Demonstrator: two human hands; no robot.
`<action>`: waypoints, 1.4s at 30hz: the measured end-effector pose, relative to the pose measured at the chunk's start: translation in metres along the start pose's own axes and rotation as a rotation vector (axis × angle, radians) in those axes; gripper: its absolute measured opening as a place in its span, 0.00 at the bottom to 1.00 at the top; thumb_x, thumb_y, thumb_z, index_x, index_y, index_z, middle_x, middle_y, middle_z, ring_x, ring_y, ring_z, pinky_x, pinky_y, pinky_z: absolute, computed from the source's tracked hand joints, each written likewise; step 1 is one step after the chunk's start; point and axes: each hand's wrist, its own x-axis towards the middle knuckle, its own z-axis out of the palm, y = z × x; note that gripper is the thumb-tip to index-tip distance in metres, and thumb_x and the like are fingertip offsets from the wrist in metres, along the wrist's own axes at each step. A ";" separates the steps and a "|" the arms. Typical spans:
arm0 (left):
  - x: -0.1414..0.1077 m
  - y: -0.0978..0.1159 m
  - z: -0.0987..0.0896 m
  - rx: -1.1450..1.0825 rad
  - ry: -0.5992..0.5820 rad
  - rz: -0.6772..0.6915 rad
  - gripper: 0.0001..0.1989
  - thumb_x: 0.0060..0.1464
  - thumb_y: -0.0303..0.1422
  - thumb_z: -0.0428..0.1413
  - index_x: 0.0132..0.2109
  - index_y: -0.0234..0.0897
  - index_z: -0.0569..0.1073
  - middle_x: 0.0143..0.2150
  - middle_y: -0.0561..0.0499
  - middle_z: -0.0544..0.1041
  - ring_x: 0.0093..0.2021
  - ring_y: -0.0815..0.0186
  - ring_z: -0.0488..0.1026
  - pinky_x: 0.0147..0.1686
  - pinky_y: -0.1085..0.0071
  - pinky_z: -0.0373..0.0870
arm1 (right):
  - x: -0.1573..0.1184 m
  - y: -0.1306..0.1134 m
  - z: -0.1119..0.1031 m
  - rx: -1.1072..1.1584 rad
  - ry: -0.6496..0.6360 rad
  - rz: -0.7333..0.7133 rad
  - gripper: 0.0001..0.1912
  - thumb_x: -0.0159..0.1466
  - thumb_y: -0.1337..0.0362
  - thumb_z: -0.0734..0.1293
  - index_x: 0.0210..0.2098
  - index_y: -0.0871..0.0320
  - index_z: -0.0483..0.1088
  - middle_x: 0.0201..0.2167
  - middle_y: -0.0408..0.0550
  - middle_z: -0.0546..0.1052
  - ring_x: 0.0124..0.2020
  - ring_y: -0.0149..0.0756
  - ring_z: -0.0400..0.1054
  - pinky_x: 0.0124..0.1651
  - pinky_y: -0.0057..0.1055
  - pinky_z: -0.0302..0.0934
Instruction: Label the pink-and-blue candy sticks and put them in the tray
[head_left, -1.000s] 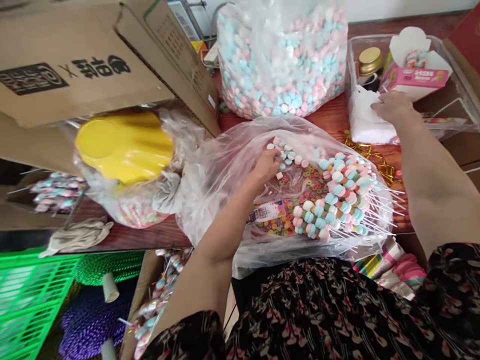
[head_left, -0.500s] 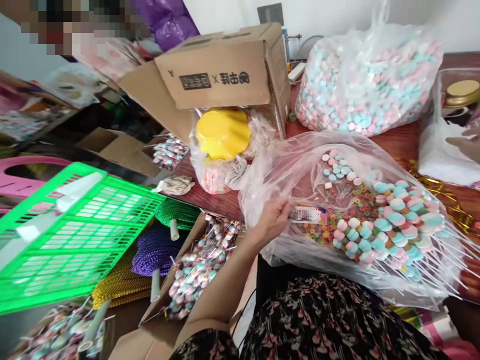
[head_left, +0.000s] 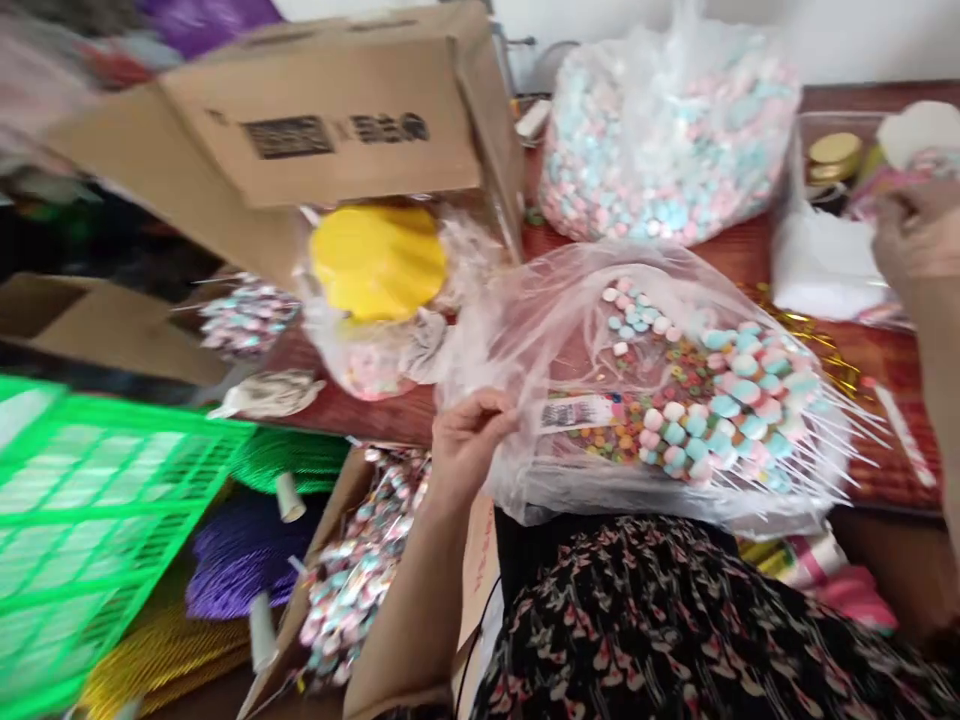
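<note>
My left hand [head_left: 472,440] pinches the near left edge of a large clear plastic bag [head_left: 517,350], which lies on the red-brown table. On the bag are marshmallow skewers [head_left: 750,400] with white sticks pointing right, loose pink, white and blue marshmallows [head_left: 637,310], small ring-shaped candies [head_left: 607,440] and a printed label strip [head_left: 577,411]. At the far right, my right hand [head_left: 919,235] has its fingers curled over a clear tray [head_left: 787,215]; what they hold is hidden. That tray contains a gold-lidded jar [head_left: 834,155] and white material [head_left: 832,270].
A big bag of marshmallows [head_left: 667,140] stands behind. A cardboard box [head_left: 360,110] and a yellow scalloped thing [head_left: 379,260] are to the left. Below the table edge are a green basket [head_left: 112,530], coloured twist-tie bundles [head_left: 240,565] and a carton of wrapped skewers [head_left: 360,570]. Gold ribbon [head_left: 825,350] lies right.
The view has swung right. My right hand has come further into view over the tray, its fingers now curled. My left hand still grips the bag's edge.
</note>
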 end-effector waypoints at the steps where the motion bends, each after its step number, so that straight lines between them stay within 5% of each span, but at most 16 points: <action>1: -0.003 -0.003 0.013 0.176 -0.101 0.076 0.11 0.56 0.40 0.61 0.32 0.38 0.75 0.30 0.50 0.77 0.32 0.64 0.73 0.35 0.67 0.71 | -0.009 -0.004 -0.012 0.015 0.022 -0.014 0.23 0.72 0.57 0.57 0.53 0.65 0.76 0.47 0.67 0.79 0.51 0.41 0.72 0.41 0.43 0.57; 5: -0.003 -0.024 0.061 0.776 -0.425 0.364 0.08 0.62 0.32 0.53 0.38 0.36 0.77 0.40 0.43 0.78 0.43 0.56 0.73 0.45 0.61 0.71 | -0.081 -0.020 -0.068 0.466 0.167 -0.166 0.19 0.69 0.57 0.61 0.45 0.62 0.79 0.40 0.57 0.81 0.40 0.36 0.75 0.43 0.35 0.65; 9: 0.005 -0.051 0.080 1.029 -0.459 0.463 0.11 0.60 0.30 0.54 0.48 0.35 0.76 0.50 0.39 0.77 0.48 0.52 0.72 0.49 0.56 0.70 | -0.190 -0.034 -0.116 0.594 0.088 -0.477 0.10 0.64 0.59 0.67 0.42 0.49 0.78 0.38 0.47 0.82 0.38 0.42 0.76 0.45 0.44 0.68; 13: 0.011 -0.071 0.076 1.060 -0.415 0.512 0.14 0.61 0.26 0.49 0.48 0.35 0.77 0.46 0.40 0.79 0.45 0.54 0.73 0.47 0.59 0.70 | -0.275 -0.041 -0.114 0.674 -0.096 -0.418 0.13 0.63 0.64 0.68 0.45 0.39 0.76 0.35 0.40 0.82 0.33 0.41 0.75 0.38 0.44 0.69; 18: 0.013 -0.080 0.072 0.940 -0.313 0.533 0.14 0.62 0.29 0.49 0.50 0.38 0.77 0.48 0.43 0.80 0.47 0.56 0.74 0.50 0.60 0.69 | -0.317 -0.043 -0.091 0.725 -0.093 -0.282 0.15 0.63 0.66 0.67 0.46 0.41 0.76 0.36 0.43 0.82 0.34 0.41 0.76 0.39 0.44 0.70; 24: 0.019 -0.091 0.074 0.876 -0.151 0.641 0.07 0.59 0.29 0.54 0.36 0.37 0.77 0.36 0.45 0.81 0.39 0.57 0.74 0.43 0.62 0.69 | -0.294 -0.008 -0.100 0.663 0.135 -0.018 0.10 0.64 0.64 0.66 0.41 0.44 0.77 0.34 0.44 0.81 0.35 0.42 0.75 0.41 0.42 0.71; 27: 0.021 -0.094 0.076 0.842 -0.125 0.697 0.07 0.58 0.30 0.57 0.32 0.38 0.77 0.31 0.47 0.80 0.36 0.59 0.74 0.41 0.64 0.70 | -0.260 0.020 -0.094 0.628 0.170 0.066 0.08 0.65 0.62 0.65 0.37 0.47 0.78 0.33 0.45 0.81 0.35 0.41 0.75 0.43 0.40 0.71; 30: 0.020 -0.094 0.076 0.830 -0.152 0.705 0.07 0.59 0.32 0.57 0.34 0.39 0.78 0.32 0.48 0.81 0.35 0.59 0.75 0.39 0.64 0.70 | -0.209 0.045 -0.067 0.654 0.101 0.066 0.09 0.64 0.61 0.65 0.36 0.51 0.79 0.35 0.44 0.82 0.34 0.38 0.76 0.41 0.36 0.70; 33: 0.017 -0.094 0.074 0.825 -0.169 0.686 0.05 0.58 0.33 0.58 0.37 0.41 0.80 0.35 0.48 0.82 0.37 0.58 0.77 0.40 0.63 0.71 | -0.153 0.057 -0.028 0.558 -0.181 -0.166 0.14 0.61 0.69 0.62 0.40 0.55 0.79 0.39 0.47 0.82 0.39 0.38 0.76 0.47 0.35 0.69; 36: 0.013 -0.095 0.071 0.801 -0.171 0.674 0.04 0.57 0.34 0.60 0.38 0.43 0.80 0.36 0.49 0.83 0.37 0.57 0.78 0.40 0.61 0.73 | -0.109 0.046 0.006 0.356 -0.413 -0.508 0.25 0.58 0.75 0.62 0.53 0.57 0.74 0.54 0.51 0.78 0.53 0.39 0.72 0.57 0.36 0.65; 39: 0.010 -0.096 0.071 0.792 -0.156 0.651 0.04 0.57 0.34 0.61 0.38 0.43 0.81 0.37 0.48 0.83 0.36 0.58 0.78 0.38 0.61 0.74 | -0.083 0.024 0.033 0.169 -0.552 -0.780 0.30 0.61 0.74 0.62 0.62 0.56 0.65 0.65 0.51 0.68 0.62 0.37 0.64 0.62 0.35 0.61; 42: 0.008 -0.093 0.072 0.807 -0.129 0.618 0.04 0.57 0.33 0.61 0.38 0.43 0.81 0.37 0.48 0.83 0.35 0.58 0.78 0.38 0.61 0.74 | -0.074 0.012 0.051 0.118 -0.617 -0.848 0.30 0.60 0.74 0.62 0.62 0.53 0.65 0.66 0.48 0.66 0.63 0.40 0.63 0.58 0.34 0.62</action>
